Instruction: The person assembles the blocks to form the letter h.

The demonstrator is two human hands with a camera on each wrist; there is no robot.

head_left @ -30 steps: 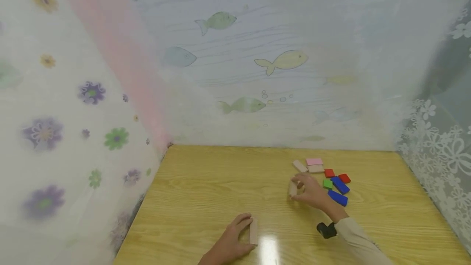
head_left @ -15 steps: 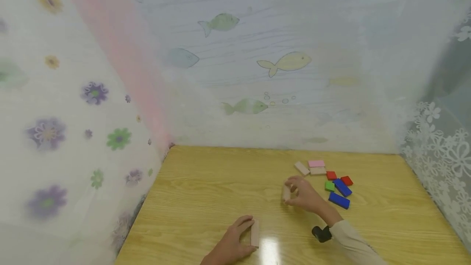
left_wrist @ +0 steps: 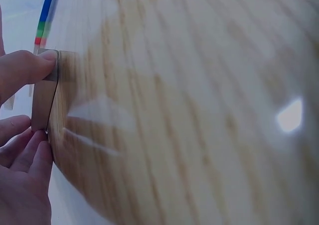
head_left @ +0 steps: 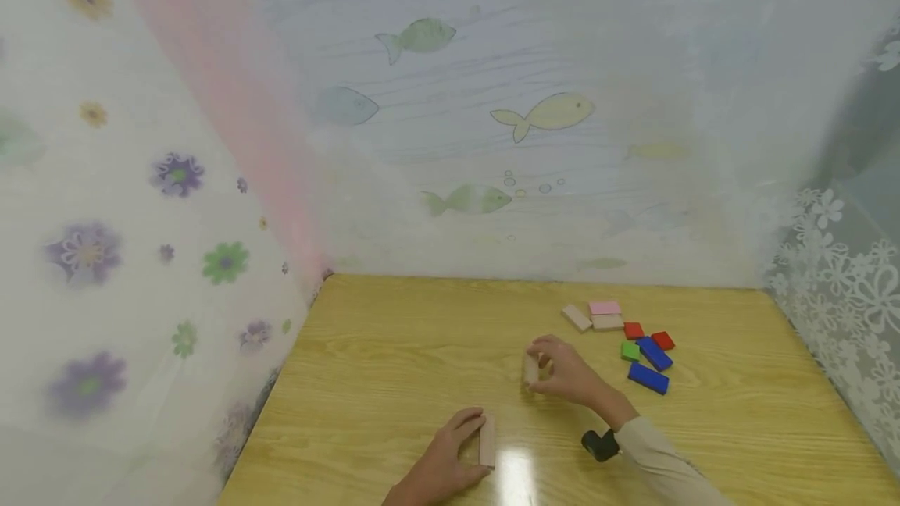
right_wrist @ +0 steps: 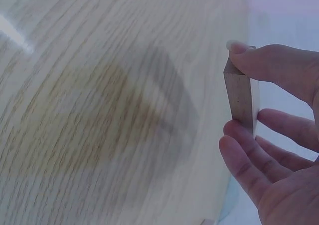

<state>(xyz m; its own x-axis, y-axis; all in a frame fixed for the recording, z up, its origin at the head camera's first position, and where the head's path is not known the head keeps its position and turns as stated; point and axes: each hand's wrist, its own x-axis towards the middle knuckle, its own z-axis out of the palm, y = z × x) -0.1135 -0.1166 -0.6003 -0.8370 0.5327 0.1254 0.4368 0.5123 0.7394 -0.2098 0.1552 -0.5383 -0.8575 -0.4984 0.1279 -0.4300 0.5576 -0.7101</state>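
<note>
From my end the tabletop (head_left: 408, 334) is walled in: a fish-patterned sheet (head_left: 450, 244) behind, a flower-printed sheet (head_left: 126, 311) on the left, white lace flowers (head_left: 875, 299) on the right. A pale sleeve (head_left: 664, 459) crosses the near right part, with a dark device (head_left: 600, 445) by its cuff, and I can't see what they cover.

Beyond and to the right of the right hand (head_left: 571, 373) I count eight loose blocks: two plain wooden blocks (head_left: 576, 318), one pink block (head_left: 605, 308), two red blocks (head_left: 633, 330), one green block (head_left: 630, 350) and two blue blocks (head_left: 648, 378). Pink lies against one plain block; whether they overlap, I can't tell.

I count two more plain blocks, one per hand. The left hand (head_left: 446, 455) pinches the left block (head_left: 487, 443) end to end, thumb near, fingers far, resting on the tabletop beside a patch of glare (head_left: 516, 479). The right hand pinches the right block (head_left: 530, 372) likewise, farther out, between the left block and the loose group; I can't tell whether it touches down.
</note>
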